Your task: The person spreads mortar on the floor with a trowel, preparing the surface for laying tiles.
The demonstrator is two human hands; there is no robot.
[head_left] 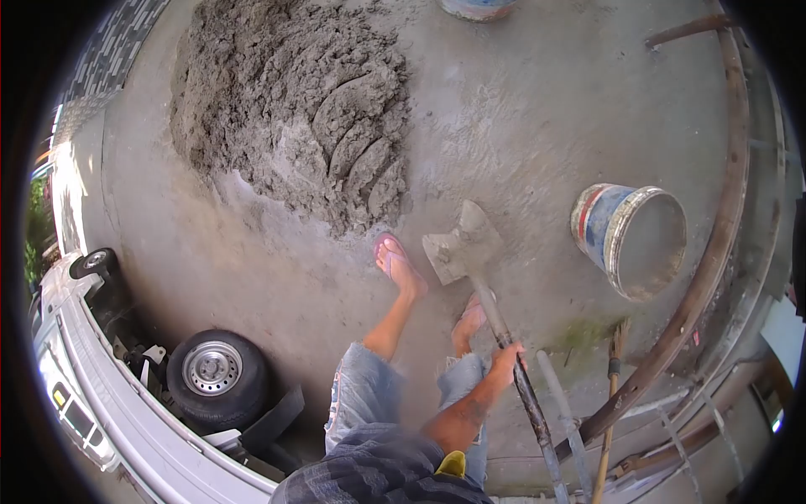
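My right hand is closed round the long, worn handle of a shovel. The shovel's flat, mortar-smeared blade points away from me and hovers over or rests near the concrete just right of my front foot. Its handle slants down past my right leg. Beyond my feet spreads a heap of wet grey mortar, with curved scoop marks on its right side. My left hand is out of the frame.
A paint-stained bucket lies tilted to the right, and another bucket is at the top edge. A white vehicle with a black wheel stands at left. At right are a curved brown beam and a broom.
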